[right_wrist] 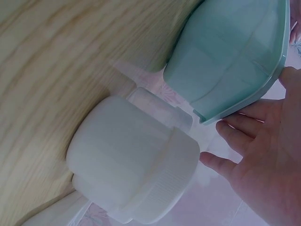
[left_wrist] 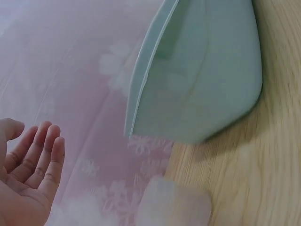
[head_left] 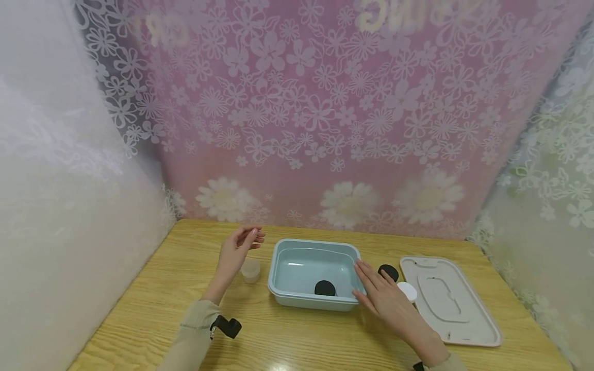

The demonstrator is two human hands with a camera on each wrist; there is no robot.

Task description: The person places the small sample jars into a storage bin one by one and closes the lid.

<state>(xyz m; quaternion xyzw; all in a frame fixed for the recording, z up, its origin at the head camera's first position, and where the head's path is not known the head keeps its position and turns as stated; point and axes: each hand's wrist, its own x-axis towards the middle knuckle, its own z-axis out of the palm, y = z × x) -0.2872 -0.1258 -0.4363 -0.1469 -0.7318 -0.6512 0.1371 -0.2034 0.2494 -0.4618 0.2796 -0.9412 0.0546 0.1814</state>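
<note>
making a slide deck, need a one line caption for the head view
Two open hands flank a light blue tub holding a black lid on a wooden table, its flat lid lying to the right.

From the pale blue tub (head_left: 312, 257), bare table (head_left: 153, 309) lies open toward 7 o'clock. At 9 o'clock a small frosted cup (head_left: 250, 269) stands close by; at 3 o'clock a white-capped jar (head_left: 408, 291), a black lid (head_left: 388, 271) and a flat lid (head_left: 450, 301) crowd the way.

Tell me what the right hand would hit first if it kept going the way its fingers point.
Most likely the blue tub: the right hand points up-left, fingertips at the tub's right rim. Whether they already touch is unclear.
</note>
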